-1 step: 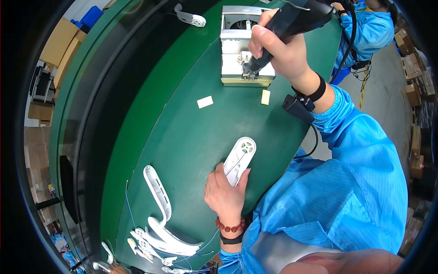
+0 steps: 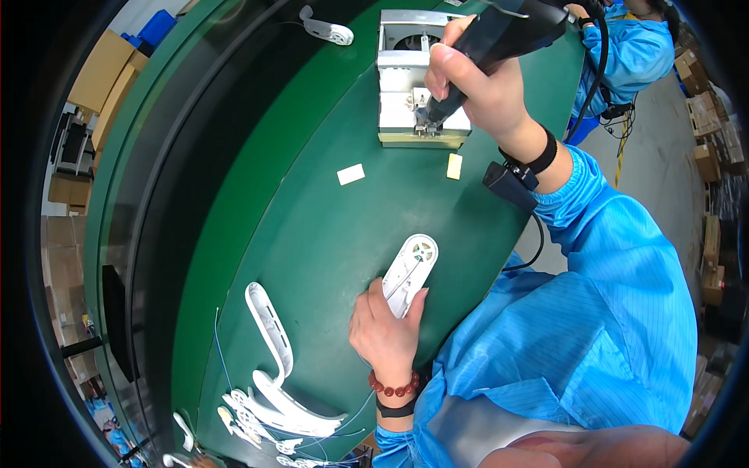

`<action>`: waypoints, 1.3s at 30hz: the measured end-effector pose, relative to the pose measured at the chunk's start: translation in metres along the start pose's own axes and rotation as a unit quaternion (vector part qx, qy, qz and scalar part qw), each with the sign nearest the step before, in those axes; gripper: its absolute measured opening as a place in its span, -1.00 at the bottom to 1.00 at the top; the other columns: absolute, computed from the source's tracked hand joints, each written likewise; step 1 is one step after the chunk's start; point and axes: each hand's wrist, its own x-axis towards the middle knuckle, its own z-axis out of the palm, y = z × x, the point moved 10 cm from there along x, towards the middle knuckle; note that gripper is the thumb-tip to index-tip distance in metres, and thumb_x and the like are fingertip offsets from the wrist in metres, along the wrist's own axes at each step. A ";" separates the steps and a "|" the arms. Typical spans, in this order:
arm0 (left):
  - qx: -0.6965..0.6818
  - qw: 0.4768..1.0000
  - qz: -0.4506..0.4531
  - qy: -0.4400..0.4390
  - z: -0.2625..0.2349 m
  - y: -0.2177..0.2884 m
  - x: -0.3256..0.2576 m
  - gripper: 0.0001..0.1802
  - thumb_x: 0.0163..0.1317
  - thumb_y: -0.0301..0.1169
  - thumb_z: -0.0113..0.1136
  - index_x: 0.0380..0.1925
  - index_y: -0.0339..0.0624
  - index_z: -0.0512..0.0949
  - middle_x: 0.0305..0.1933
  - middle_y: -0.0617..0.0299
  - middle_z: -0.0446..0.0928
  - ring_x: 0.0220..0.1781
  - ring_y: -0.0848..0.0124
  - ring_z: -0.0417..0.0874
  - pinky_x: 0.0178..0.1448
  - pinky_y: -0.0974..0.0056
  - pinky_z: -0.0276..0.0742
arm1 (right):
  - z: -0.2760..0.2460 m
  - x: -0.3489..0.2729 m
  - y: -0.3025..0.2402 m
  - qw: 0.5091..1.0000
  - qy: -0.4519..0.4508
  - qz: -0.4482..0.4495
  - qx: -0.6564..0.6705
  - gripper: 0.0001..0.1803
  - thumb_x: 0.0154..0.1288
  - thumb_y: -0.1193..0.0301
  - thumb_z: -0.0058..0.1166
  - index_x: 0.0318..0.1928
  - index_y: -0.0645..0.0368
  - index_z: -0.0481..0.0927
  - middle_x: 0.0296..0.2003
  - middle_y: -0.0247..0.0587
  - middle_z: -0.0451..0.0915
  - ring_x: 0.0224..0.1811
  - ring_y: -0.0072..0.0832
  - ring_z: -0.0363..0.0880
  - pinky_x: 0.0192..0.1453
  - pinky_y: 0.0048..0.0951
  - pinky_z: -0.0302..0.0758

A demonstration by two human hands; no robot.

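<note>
My right hand [image 2: 495, 93] is wrapped round a black electric screwdriver [image 2: 511, 35], which leans down to the left. The tool's lower end is at the metal pick-up point on the front of a pale screw feeder [image 2: 395, 117]; the exact tip is hard to make out. Closer to me, my left hand [image 2: 384, 329] grips the near end of a white, round-ended plastic housing [image 2: 416, 265] between thumb and fingers. A round slotted piece sits in the housing's far end, and a thin wire runs along it. My palm and fingers hide its near end.
Two yellowish pieces, a left one [image 2: 351, 174] and a right one [image 2: 454, 166], lie before the feeder. Curved white housings [image 2: 269, 331] and several wired parts [image 2: 246, 417] lie at lower left. Another white part [image 2: 326, 30] rests far left. A person in blue [image 2: 624, 58] is at far right.
A white piece at the lower left edge has shifted slightly downward. My hands, the screwdriver and the held housing stay in place.
</note>
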 end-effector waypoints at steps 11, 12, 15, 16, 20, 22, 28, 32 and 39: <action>0.002 1.000 0.004 0.007 -0.002 0.002 0.000 -0.28 -0.02 0.00 0.64 0.05 -0.17 0.58 -0.24 0.07 0.60 -0.27 0.01 0.69 -0.24 0.01 0.59 | 0.010 0.006 0.000 0.998 -0.005 0.010 -0.058 -0.90 0.52 0.50 0.09 -0.11 0.18 0.42 -0.55 -0.28 0.49 -0.54 -0.51 0.48 -0.38 -0.40 0.46; 0.008 1.000 0.000 0.001 -0.001 0.001 -0.001 -0.28 -0.01 0.01 0.64 0.05 -0.17 0.58 -0.25 0.07 0.60 -0.28 0.01 0.69 -0.25 0.01 0.59 | 0.009 0.007 0.005 0.997 0.007 0.042 -0.065 -0.89 0.51 0.49 0.12 -0.15 0.19 0.45 -0.54 -0.29 0.52 -0.55 -0.52 0.51 -0.41 -0.43 0.47; 0.007 1.000 0.008 0.011 -0.003 0.001 0.000 -0.28 0.01 0.05 0.62 0.05 -0.17 0.59 -0.27 0.07 0.58 -0.30 0.01 0.68 -0.27 0.01 0.58 | 0.006 0.007 0.011 0.987 0.023 0.120 -0.106 -0.81 0.50 0.43 0.21 -0.30 0.22 0.56 -0.57 -0.35 0.60 -0.58 -0.59 0.58 -0.47 -0.53 0.48; 0.009 1.000 0.016 0.018 -0.004 0.002 0.000 -0.28 0.02 0.07 0.61 0.03 -0.18 0.60 -0.27 0.09 0.58 -0.32 0.03 0.68 -0.28 0.03 0.59 | 0.008 0.009 0.011 0.987 0.023 0.116 -0.109 -0.79 0.49 0.42 0.21 -0.34 0.21 0.57 -0.59 -0.34 0.59 -0.60 -0.58 0.56 -0.47 -0.51 0.48; 0.007 0.999 0.023 0.028 -0.006 0.002 -0.001 -0.30 0.05 0.12 0.56 -0.01 -0.19 0.62 -0.26 0.12 0.59 -0.34 0.07 0.68 -0.30 0.07 0.61 | 0.016 -0.005 0.021 0.982 -0.006 0.159 -0.099 -0.75 0.50 0.39 0.20 -0.37 0.21 0.56 -0.60 -0.32 0.58 -0.60 -0.56 0.55 -0.46 -0.50 0.45; -0.012 0.999 0.018 0.028 -0.005 0.000 -0.001 -0.31 0.06 0.11 0.56 -0.02 -0.20 0.62 -0.25 0.12 0.60 -0.33 0.08 0.68 -0.30 0.08 0.61 | 0.019 -0.022 0.022 0.983 0.004 0.162 -0.083 -0.74 0.50 0.41 0.18 -0.39 0.21 0.55 -0.60 -0.30 0.57 -0.58 -0.52 0.55 -0.45 -0.46 0.46; -0.007 0.999 0.022 0.033 -0.005 0.001 0.001 -0.31 0.03 0.06 0.60 -0.03 -0.23 0.62 -0.27 0.13 0.60 -0.33 0.13 0.69 -0.30 0.10 0.63 | 0.067 -0.088 -0.007 0.963 -0.099 0.139 0.210 -0.85 0.48 0.56 0.11 -0.09 0.26 0.40 -0.52 -0.20 0.59 -0.56 -0.51 0.55 -0.41 -0.43 0.53; -0.020 0.999 0.009 0.029 -0.005 0.000 0.001 -0.30 0.00 0.06 0.62 -0.01 -0.21 0.64 -0.25 0.12 0.61 -0.32 0.08 0.70 -0.29 0.08 0.61 | 0.093 -0.117 -0.022 0.945 -0.168 0.155 0.234 -0.74 0.34 0.63 0.18 -0.08 0.29 0.36 -0.44 -0.12 0.62 -0.46 -0.52 0.61 -0.35 -0.46 0.57; -0.017 0.999 0.017 0.039 -0.009 0.003 0.002 -0.33 -0.02 0.00 0.63 -0.04 -0.20 0.60 -0.27 0.17 0.59 -0.31 0.15 0.69 -0.27 0.13 0.62 | 0.098 -0.128 -0.010 0.933 -0.158 0.223 0.235 -0.72 0.29 0.61 0.24 -0.11 0.28 0.40 -0.43 -0.15 0.63 -0.46 -0.56 0.61 -0.36 -0.49 0.56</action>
